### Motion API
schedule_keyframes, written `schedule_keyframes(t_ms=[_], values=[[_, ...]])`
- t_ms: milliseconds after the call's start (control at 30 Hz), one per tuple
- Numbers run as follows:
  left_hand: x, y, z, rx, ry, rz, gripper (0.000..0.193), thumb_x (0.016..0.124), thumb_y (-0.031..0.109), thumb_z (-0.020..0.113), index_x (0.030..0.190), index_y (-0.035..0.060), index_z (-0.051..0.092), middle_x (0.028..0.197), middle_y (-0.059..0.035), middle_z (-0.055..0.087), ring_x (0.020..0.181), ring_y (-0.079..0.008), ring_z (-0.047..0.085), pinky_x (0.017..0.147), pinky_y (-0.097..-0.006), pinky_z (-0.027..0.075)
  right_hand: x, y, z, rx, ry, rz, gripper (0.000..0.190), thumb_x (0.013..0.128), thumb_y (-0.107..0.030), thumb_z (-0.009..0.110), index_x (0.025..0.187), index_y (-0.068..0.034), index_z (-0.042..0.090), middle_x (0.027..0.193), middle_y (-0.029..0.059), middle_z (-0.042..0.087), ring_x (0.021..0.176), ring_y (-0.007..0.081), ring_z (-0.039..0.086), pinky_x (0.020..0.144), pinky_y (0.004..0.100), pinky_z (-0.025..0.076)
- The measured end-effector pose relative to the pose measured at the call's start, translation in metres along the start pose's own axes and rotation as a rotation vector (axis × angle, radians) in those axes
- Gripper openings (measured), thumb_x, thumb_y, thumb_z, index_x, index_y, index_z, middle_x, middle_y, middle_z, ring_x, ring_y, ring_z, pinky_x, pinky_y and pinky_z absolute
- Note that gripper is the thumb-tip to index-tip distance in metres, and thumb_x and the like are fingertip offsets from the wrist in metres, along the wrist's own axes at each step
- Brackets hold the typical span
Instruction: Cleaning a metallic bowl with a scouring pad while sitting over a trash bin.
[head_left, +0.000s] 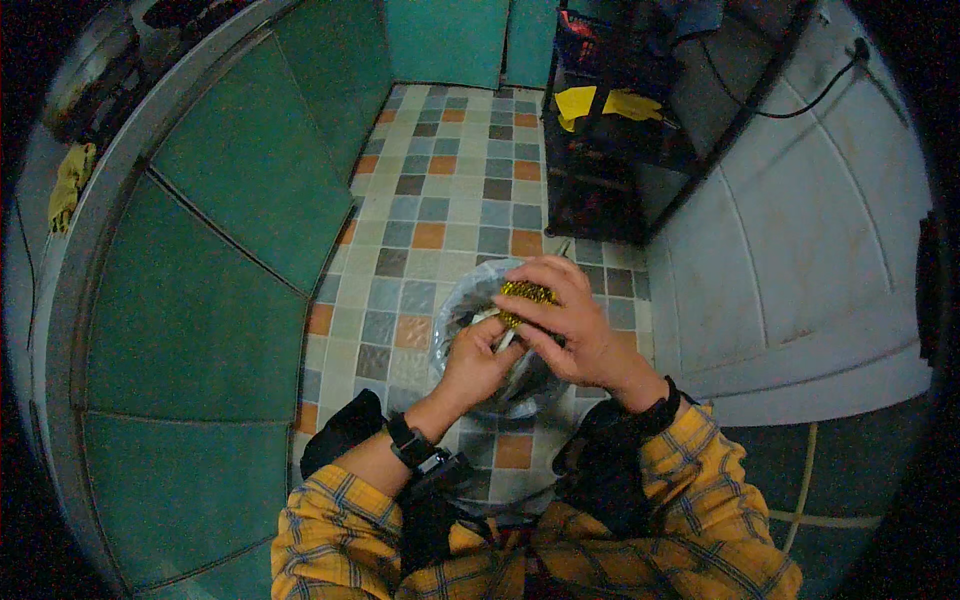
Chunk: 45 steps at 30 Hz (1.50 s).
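Observation:
My left hand (478, 360) grips the pale lower end of a slim, rod-like thing (506, 340). A narrow tip in line with it shows beyond my right hand (581, 326); the stretch between is hidden. That hand curls its fingers over a shiny gold, mesh-like scouring pad (529, 291), which lies against the rod. Both hands are close together above a round bin (444, 330) lined with a translucent plastic bag. Inside the bin some pale and dark contents show, too blurred to name.
Green cabinet doors (187, 322) run along the left below a counter edge (64, 300), where a yellowish glove-like thing (71, 187) lies. A dark rack (600, 187) holding a yellow cloth-like item (600, 103) stands ahead right. A white panel (787, 247) flanks the right above the tiled floor (405, 292).

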<state>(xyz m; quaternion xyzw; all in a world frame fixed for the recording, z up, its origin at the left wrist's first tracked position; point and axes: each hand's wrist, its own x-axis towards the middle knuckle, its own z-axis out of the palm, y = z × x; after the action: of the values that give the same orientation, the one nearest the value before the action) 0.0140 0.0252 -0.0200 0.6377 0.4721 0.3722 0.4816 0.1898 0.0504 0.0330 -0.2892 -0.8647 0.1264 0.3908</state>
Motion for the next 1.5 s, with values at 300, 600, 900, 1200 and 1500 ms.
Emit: schedule_keyframes(t_ms=[300,600,900,1200,1500], values=[[0.000,-0.009,0.009,-0.193,0.028,0.003,0.025,0.086,0.013,0.068,0.107,-0.0002,0.064,0.092,-0.0078,0.068,0.083,-0.0096,0.060,0.074,-0.0267,0.047,-0.003,0.007,-0.003,-0.003,0.012,-0.001,0.038,0.080,-0.012,0.064,0.118,-0.016,0.064,0.126,0.0097,0.053,0.122,0.0360,0.043,0.105,0.0502,0.030],[0.001,-0.002,0.013,-0.293,0.048,0.021,0.025,0.083,0.011,0.068,0.105,-0.0011,0.065,0.088,-0.0081,0.068,0.081,-0.0086,0.060,0.073,-0.0268,0.047,-0.004,0.017,-0.007,-0.022,0.046,0.022,0.038,0.079,-0.013,0.063,0.117,-0.015,0.064,0.126,0.0103,0.053,0.121,0.0356,0.044,0.104,0.0506,0.029],[-0.003,-0.013,0.002,-0.052,0.046,0.023,0.035,0.087,0.016,0.068,0.117,0.0005,0.062,0.098,-0.0086,0.069,0.089,-0.0104,0.062,0.081,-0.0271,0.048,0.001,0.003,0.003,-0.019,-0.005,0.008,0.035,0.082,-0.015,0.061,0.116,-0.015,0.066,0.123,0.0101,0.055,0.119,0.0335,0.046,0.106,0.0496,0.029],[-0.004,0.006,0.004,-0.208,-0.038,-0.007,0.031,0.087,0.011,0.068,0.116,0.0004,0.061,0.102,-0.0040,0.067,0.090,-0.0106,0.060,0.082,-0.0261,0.047,-0.011,0.070,-0.006,0.296,0.237,0.409,0.028,0.089,-0.014,0.058,0.116,-0.012,0.066,0.121,0.0104,0.057,0.118,0.0280,0.051,0.102,0.0379,0.039],[0.003,-0.007,0.005,-0.216,-0.034,0.054,0.028,0.085,0.012,0.070,0.109,0.0018,0.060,0.091,-0.0028,0.063,0.087,-0.0121,0.058,0.080,-0.0268,0.046,0.000,0.022,0.002,0.107,0.199,0.237,0.031,0.084,-0.014,0.061,0.114,-0.012,0.066,0.122,0.0107,0.056,0.118,0.0314,0.048,0.104,0.0428,0.036]])
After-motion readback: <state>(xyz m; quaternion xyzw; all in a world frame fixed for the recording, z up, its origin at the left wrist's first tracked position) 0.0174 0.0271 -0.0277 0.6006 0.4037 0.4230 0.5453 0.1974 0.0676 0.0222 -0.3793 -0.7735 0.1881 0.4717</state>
